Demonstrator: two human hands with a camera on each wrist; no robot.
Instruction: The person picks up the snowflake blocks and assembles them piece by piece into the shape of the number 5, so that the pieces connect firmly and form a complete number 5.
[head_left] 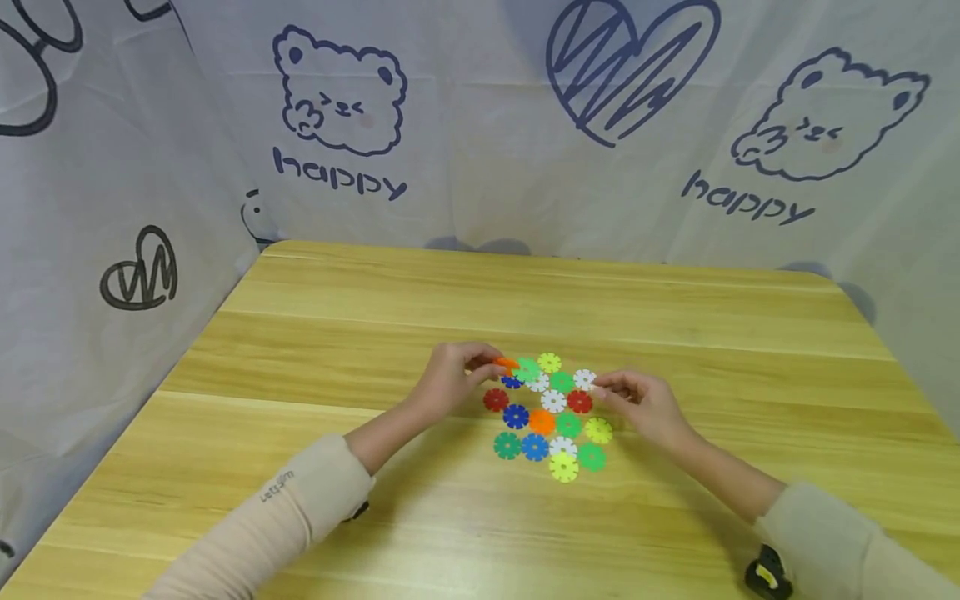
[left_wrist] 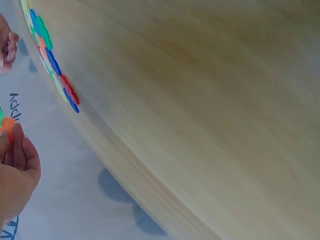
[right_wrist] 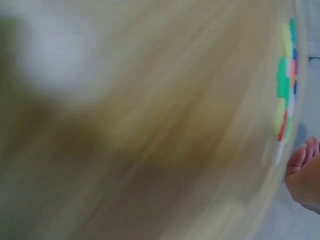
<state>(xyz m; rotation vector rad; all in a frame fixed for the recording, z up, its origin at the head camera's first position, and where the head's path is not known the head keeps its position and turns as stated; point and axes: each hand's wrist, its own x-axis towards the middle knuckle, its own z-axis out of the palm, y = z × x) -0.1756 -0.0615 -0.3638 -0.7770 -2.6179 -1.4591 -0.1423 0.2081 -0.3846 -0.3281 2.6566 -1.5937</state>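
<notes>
My left hand [head_left: 452,377] pinches an orange notched disc [head_left: 507,364], a flat plastic snowflake building piece, between thumb and fingers. A light green disc [head_left: 528,370] sits right against it, raised along with it above the others; the left wrist view shows the orange disc [left_wrist: 7,124] well off the table. On the right, my right hand [head_left: 643,407] hovers with loosely bent fingers, its fingertips close by a white disc [head_left: 584,380] and a red disc [head_left: 580,402]. Nothing shows between the fingers of the right hand [right_wrist: 306,172] in the right wrist view.
More snowflake discs lie flat in a close group on the wooden table [head_left: 315,367], among them a blue one [head_left: 516,417], an orange one [head_left: 542,422] and a yellow one [head_left: 564,467]. White cloth [head_left: 480,167] with drawings hangs behind the table's far edge.
</notes>
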